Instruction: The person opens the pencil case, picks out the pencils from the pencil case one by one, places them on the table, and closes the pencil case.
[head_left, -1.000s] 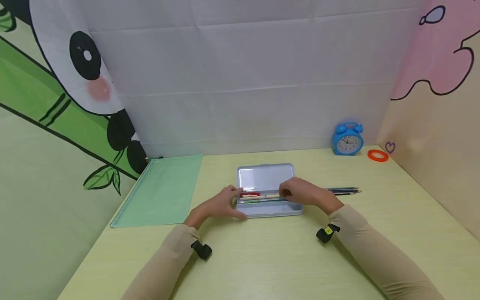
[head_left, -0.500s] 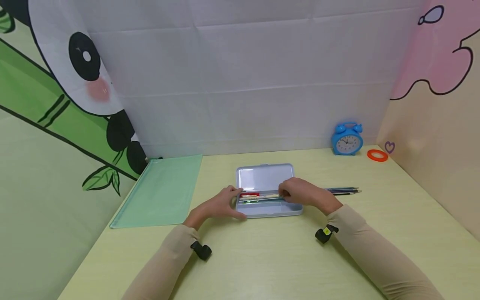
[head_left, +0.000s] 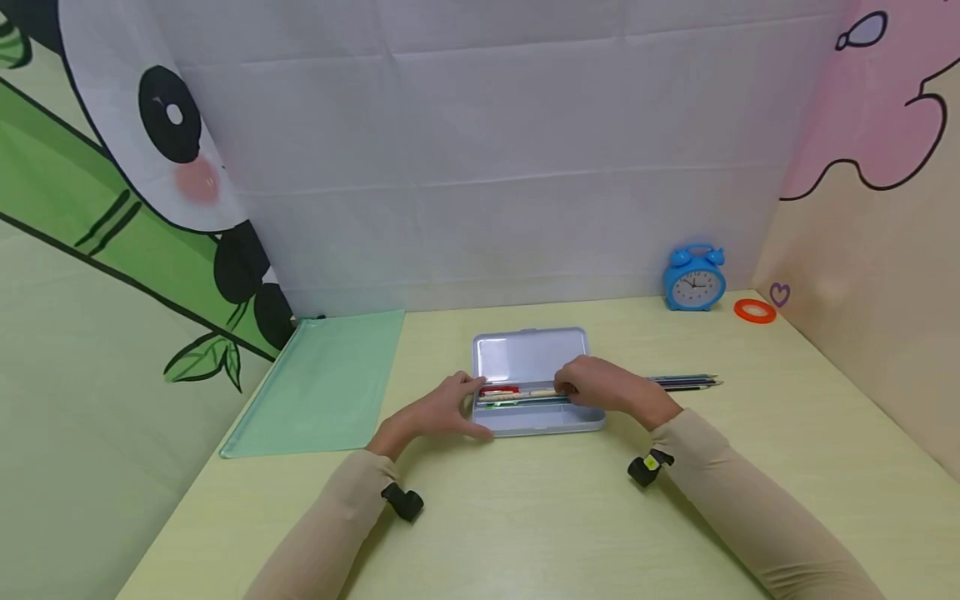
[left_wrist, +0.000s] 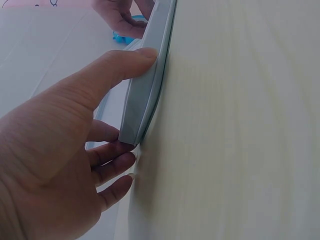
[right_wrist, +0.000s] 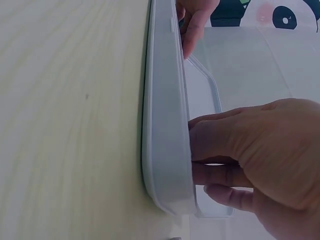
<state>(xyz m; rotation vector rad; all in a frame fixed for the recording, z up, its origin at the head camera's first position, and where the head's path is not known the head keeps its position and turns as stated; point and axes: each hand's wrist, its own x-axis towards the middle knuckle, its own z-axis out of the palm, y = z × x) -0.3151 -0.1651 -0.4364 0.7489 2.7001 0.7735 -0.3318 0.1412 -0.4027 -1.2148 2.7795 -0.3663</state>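
An open metal pencil case (head_left: 540, 421) lies on the table with its lid (head_left: 528, 354) tipped back. Inside, a red pen (head_left: 498, 389) and several slim pens and pencils (head_left: 525, 399) lie lengthwise. My left hand (head_left: 446, 406) grips the case's left end; in the left wrist view the thumb (left_wrist: 140, 56) presses the front wall while the fingers reach round the end. My right hand (head_left: 603, 383) reaches into the right half, fingers curled at the right ends of the pens, pinching there. In the right wrist view the case's front wall (right_wrist: 167, 100) hides those fingertips.
Several dark pencils (head_left: 684, 382) lie right of the case, partly behind the right wrist. A blue alarm clock (head_left: 695, 279) and an orange ring (head_left: 755, 311) stand at the back right. A green translucent zip folder (head_left: 318, 383) lies on the left. Printed cloth hangs behind the table (head_left: 517, 517).
My right hand has shifted slightly left along the pens inside the case. The left hand and the case stay in place.
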